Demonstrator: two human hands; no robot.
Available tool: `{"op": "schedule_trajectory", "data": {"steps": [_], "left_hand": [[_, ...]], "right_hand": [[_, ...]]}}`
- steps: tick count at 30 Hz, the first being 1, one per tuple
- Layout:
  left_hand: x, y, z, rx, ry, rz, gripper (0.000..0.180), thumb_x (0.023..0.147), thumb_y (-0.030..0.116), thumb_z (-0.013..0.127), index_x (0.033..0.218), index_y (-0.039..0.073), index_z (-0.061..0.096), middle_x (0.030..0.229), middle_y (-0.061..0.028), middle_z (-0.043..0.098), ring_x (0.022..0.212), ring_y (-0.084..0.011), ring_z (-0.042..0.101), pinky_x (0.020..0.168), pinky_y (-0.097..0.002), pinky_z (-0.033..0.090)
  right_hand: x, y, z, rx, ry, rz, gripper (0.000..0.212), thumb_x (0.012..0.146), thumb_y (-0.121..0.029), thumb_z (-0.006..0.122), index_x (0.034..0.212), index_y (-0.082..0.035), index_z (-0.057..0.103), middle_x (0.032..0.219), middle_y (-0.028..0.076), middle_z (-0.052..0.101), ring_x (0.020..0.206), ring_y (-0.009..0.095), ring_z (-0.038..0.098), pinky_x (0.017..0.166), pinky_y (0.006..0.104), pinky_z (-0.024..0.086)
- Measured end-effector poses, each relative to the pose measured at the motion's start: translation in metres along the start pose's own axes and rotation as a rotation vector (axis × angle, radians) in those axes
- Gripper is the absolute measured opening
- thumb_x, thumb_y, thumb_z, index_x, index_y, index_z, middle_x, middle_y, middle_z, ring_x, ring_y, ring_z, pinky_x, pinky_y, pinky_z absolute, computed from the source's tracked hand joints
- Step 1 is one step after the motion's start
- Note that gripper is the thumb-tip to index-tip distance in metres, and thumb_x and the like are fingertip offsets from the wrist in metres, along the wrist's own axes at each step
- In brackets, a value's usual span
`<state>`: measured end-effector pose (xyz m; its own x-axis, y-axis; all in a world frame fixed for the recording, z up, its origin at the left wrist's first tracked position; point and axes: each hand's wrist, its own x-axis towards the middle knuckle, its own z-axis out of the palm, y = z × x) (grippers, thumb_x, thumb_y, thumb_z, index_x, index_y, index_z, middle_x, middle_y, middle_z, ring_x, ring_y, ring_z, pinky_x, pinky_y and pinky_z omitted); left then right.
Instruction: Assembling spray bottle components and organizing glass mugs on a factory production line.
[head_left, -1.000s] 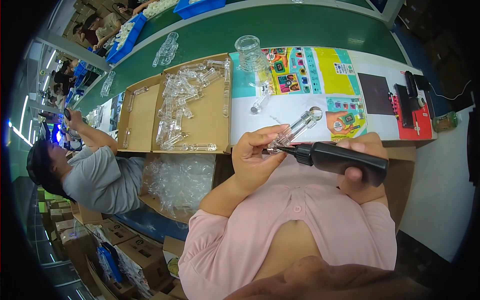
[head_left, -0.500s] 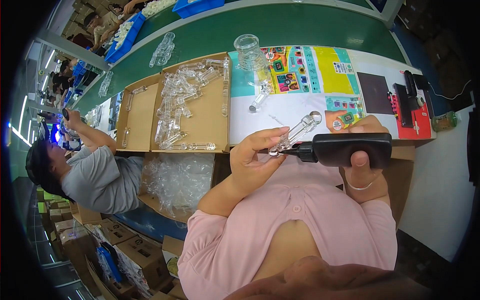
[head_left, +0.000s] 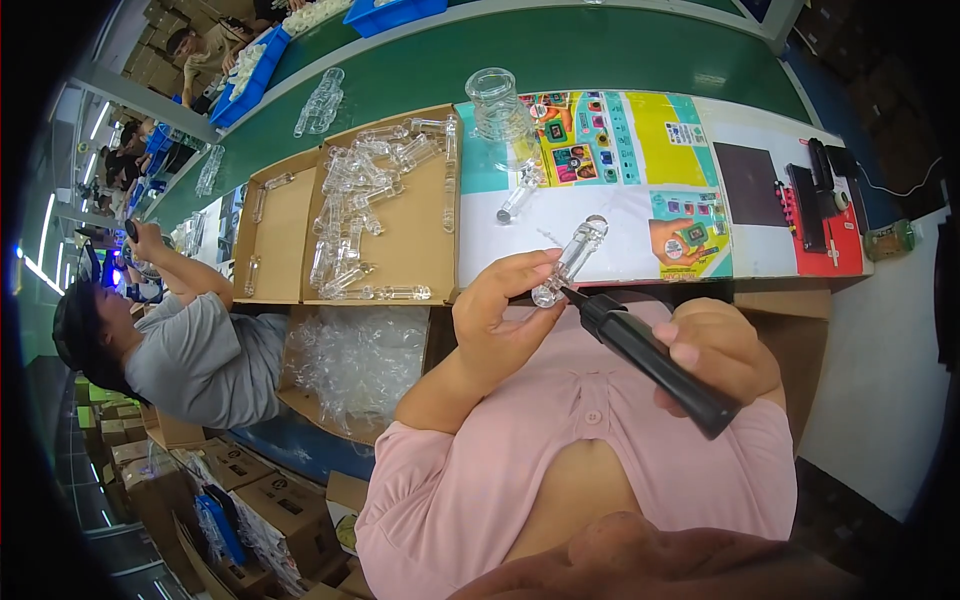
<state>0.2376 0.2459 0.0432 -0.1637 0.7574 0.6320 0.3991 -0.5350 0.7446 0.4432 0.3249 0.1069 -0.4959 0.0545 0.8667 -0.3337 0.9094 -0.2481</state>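
Note:
Between the thumb and fingers of my left hand (head_left: pixel 505 312) is a clear plastic tube-shaped piece (head_left: pixel 578 255), tilted with its rounded end up and away to the right. My right hand (head_left: pixel 722 350) is wrapped round a black squeeze bottle (head_left: pixel 650 360). Its thin dark nozzle points up-left and meets or nearly meets the piece's lower end, close to my left thumb; exact contact is too small to tell. Beyond my hands, another clear tube (head_left: pixel 518 197) lies on the printed sheet near a clear ribbed container (head_left: pixel 492 105).
On the left, a cardboard tray (head_left: pixel 420 262) holds several clear tubes. Below it is a box of clear plastic bags (head_left: pixel 355 365). Phone-like black items rest on a red board (head_left: pixel 845 235) at right. A co-worker in a grey shirt (head_left: pixel 205 350) sits at left.
The black bottle has swung from nearly level to slanting, its base now lower and nearer me. My right-hand grip has turned with it. The clear piece has shifted slightly left and stands steeper.

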Motion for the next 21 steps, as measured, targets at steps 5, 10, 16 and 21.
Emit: {"op": "schedule_trajectory", "data": {"steps": [5, 10, 16, 21], "left_hand": [[0.000, 0.001, 0.001, -0.053, -0.001, -0.021, 0.040, 0.064, -0.012, 0.064, 0.100, 0.001, 0.053, 0.101, -0.0205, 0.059, 0.094, -0.0256, 0.060, 0.080, -0.0322, 0.048], [-0.001, 0.008, -0.001, -0.346, -0.028, -0.234, 0.039, 0.067, -0.011, 0.065, 0.102, -0.002, 0.051, 0.102, -0.0203, 0.059, 0.100, -0.0265, 0.057, 0.086, -0.0337, 0.047], [0.002, 0.018, -0.003, -0.677, -0.031, -0.521, 0.039, 0.070, -0.002, 0.070, 0.104, -0.002, 0.050, 0.102, -0.0208, 0.060, 0.095, -0.0256, 0.060, 0.084, -0.0346, 0.049], [0.003, 0.018, -0.007, -0.769, -0.129, -0.544, 0.037, 0.072, -0.007, 0.066, 0.106, -0.003, 0.049, 0.104, -0.0206, 0.059, 0.098, -0.0230, 0.059, 0.083, -0.0312, 0.049]], "right_hand": [[0.000, 0.001, 0.006, -0.042, 0.041, -0.110, 0.033, 0.069, -0.004, 0.068, 0.096, 0.008, 0.053, 0.089, 0.023, 0.058, 0.058, 0.022, 0.055, 0.048, 0.0287, 0.044], [-0.010, -0.004, 0.001, -0.038, 0.015, -0.034, 0.045, 0.076, -0.025, 0.068, 0.103, 0.002, 0.046, 0.095, 0.019, 0.054, 0.072, 0.025, 0.059, 0.057, 0.0346, 0.049], [-0.017, 0.000, 0.005, 0.082, 0.129, -0.062, 0.047, 0.077, -0.027, 0.067, 0.105, 0.002, 0.044, 0.097, 0.020, 0.053, 0.073, 0.026, 0.059, 0.056, 0.0344, 0.049], [-0.017, 0.000, 0.001, 0.136, 0.104, -0.040, 0.047, 0.077, -0.027, 0.067, 0.107, 0.001, 0.044, 0.099, 0.020, 0.053, 0.075, 0.027, 0.059, 0.056, 0.0350, 0.048]]}}
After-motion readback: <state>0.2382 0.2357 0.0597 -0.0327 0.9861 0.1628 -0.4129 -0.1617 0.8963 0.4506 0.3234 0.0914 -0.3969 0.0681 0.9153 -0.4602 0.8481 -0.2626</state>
